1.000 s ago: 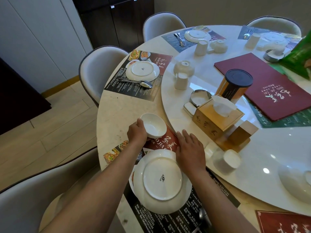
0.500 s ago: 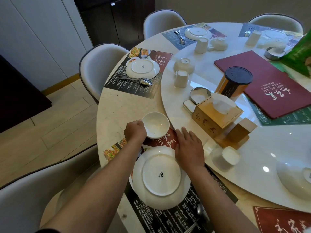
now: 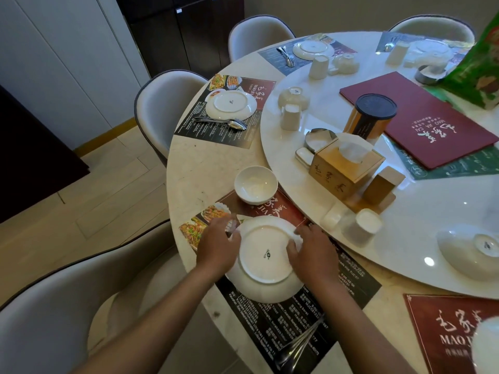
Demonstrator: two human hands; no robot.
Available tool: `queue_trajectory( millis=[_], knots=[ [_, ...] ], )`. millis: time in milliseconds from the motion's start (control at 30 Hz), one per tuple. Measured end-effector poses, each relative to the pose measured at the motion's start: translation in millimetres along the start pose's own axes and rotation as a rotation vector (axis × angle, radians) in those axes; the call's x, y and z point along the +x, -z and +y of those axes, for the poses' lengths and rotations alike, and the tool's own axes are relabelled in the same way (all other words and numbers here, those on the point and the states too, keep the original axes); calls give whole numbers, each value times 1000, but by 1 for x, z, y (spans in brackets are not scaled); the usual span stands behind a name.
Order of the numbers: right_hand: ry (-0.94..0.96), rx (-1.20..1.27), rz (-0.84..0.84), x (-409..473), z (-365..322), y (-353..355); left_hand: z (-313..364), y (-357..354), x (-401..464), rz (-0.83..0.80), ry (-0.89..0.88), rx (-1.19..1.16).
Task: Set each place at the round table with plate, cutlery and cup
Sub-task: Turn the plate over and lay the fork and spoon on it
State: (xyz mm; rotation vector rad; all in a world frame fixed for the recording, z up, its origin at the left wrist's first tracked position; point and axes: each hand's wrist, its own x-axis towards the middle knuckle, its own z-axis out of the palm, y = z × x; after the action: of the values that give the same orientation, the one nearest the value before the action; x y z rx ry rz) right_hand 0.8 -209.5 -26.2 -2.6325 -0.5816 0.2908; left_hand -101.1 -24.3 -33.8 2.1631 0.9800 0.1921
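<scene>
A white plate (image 3: 266,255) lies upside down on the dark printed placemat (image 3: 294,314) at the near place. My left hand (image 3: 218,247) holds its left rim, fingers curled and blurred. At the plate's right rim my right hand (image 3: 310,252) grips it, thumb on the base. A small white bowl (image 3: 256,184) stands upright, free, at the mat's far end. Cutlery (image 3: 297,344) lies on the mat near its front edge. An upside-down white cup (image 3: 364,225) sits on the turntable (image 3: 405,238) just right of the plate.
On the turntable stand a tissue box (image 3: 345,168), a dark-lidded canister (image 3: 374,114) and a red menu (image 3: 421,117). The left place (image 3: 231,105) has an upturned plate and cutlery. Grey chairs (image 3: 164,103) ring the table. Another red mat (image 3: 448,333) lies at right.
My left hand has let go of the bowl, which now stands on the mat, and moved back to the plate's left rim. My right hand has shifted onto the plate's right rim.
</scene>
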Motion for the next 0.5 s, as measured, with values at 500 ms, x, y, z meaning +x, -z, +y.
queue_trajectory(
  millis=[500],
  knots=[
    [-680, 584, -360, -9, 7, 9, -27, 6, -67, -423, -248, 521]
  ],
)
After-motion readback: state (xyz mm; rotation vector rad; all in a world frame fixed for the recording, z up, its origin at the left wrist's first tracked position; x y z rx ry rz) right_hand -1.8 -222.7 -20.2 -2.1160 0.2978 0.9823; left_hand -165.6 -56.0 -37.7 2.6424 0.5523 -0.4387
